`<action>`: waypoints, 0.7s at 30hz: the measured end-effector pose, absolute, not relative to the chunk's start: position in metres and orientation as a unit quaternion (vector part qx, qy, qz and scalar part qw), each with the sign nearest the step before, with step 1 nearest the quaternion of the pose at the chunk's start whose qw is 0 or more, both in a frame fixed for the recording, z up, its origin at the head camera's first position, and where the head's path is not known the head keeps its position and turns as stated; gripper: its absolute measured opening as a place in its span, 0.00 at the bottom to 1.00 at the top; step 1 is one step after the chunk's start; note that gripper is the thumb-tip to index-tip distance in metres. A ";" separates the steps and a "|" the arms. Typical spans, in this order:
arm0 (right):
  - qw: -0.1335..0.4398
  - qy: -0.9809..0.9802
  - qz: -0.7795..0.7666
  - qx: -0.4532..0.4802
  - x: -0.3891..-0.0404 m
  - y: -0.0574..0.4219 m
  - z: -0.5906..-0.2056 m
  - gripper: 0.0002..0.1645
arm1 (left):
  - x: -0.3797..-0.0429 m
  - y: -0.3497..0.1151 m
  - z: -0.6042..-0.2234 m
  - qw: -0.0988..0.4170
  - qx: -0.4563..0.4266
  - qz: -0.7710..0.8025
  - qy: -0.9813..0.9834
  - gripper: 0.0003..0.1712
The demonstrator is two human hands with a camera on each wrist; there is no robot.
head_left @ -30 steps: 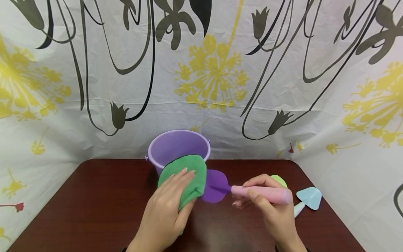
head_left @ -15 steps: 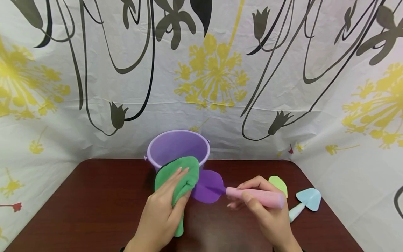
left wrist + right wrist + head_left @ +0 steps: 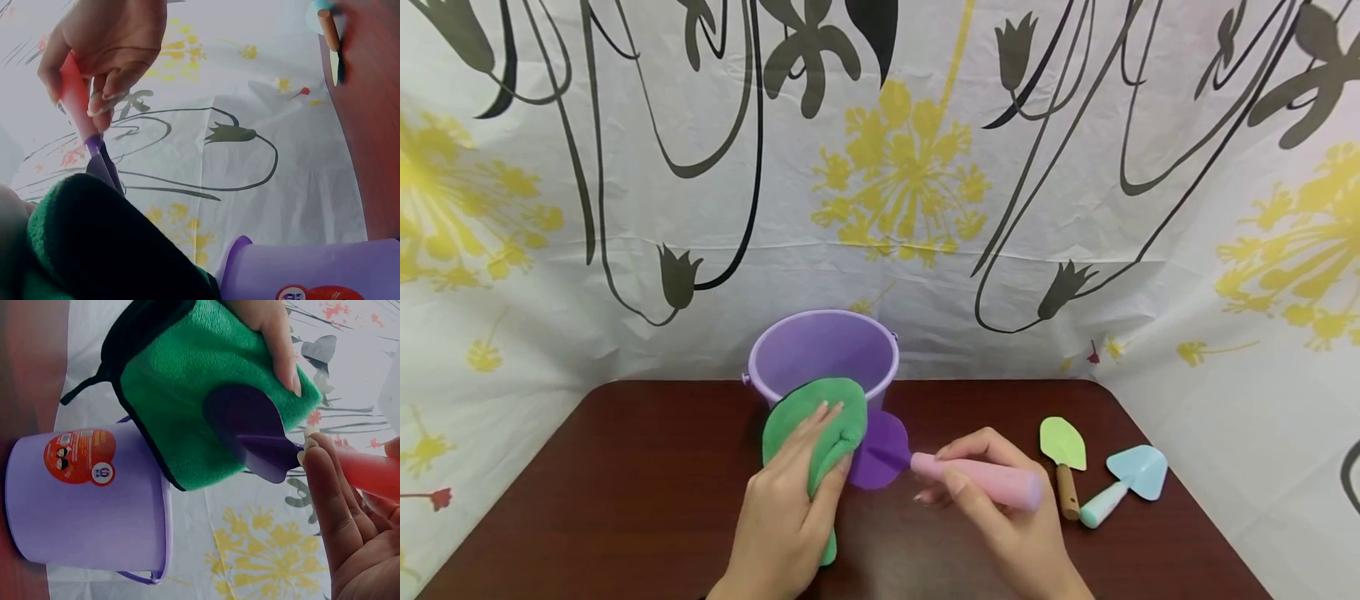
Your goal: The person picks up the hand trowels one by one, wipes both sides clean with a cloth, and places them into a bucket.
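Left hand (image 3: 778, 517): holds a folded green cloth (image 3: 844, 429), fingers laid across its upper face and the thumb along its near side. Cloth has black edging, visible in the right wrist view.

Right hand (image 3: 1011, 517): grips the pink handle (image 3: 992, 481) of a purple shovel (image 3: 880, 454), thumb on the near side and fingers at the far side. Narrow hold, closed round the handle.

Shovel position: above the table (image 3: 647, 492), roughly level, blade toward the left hand. In the head view the cloth covers part of the blade; in the right wrist view the blade lies in front of the cloth's face — whether the whole blade touches it, cannot tell.

Lilac bucket (image 3: 823, 354): upright on the table, just beyond the cloth, which overlaps its front rim in the head view. Red-orange sticker (image 3: 78, 456) on its wall.

To the right of the right hand, on the table: green trowel (image 3: 1063, 446) with a brown handle, and light-blue trowel (image 3: 1138, 473) — handle ends close together, contact uncertain. White patterned curtain (image 3: 880, 200) hangs behind.
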State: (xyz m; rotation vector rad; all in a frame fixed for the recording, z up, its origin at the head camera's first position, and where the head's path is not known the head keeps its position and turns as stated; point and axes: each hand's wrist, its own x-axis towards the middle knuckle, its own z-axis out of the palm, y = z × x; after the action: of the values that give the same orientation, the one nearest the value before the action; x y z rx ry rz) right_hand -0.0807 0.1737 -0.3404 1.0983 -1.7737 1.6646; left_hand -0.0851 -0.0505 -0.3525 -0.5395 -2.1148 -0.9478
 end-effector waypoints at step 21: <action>0.188 -0.626 0.643 0.399 -0.079 0.161 -0.344 0.20 | -0.075 -0.034 -0.353 0.419 -0.364 -0.396 -0.732 0.24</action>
State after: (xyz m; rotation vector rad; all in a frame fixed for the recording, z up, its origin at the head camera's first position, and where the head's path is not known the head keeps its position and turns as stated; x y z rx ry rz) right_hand -0.0786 0.1612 -0.3441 1.1216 -1.7625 1.8092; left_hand -0.0751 -0.0344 -0.3525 -0.9136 -1.8345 -0.9922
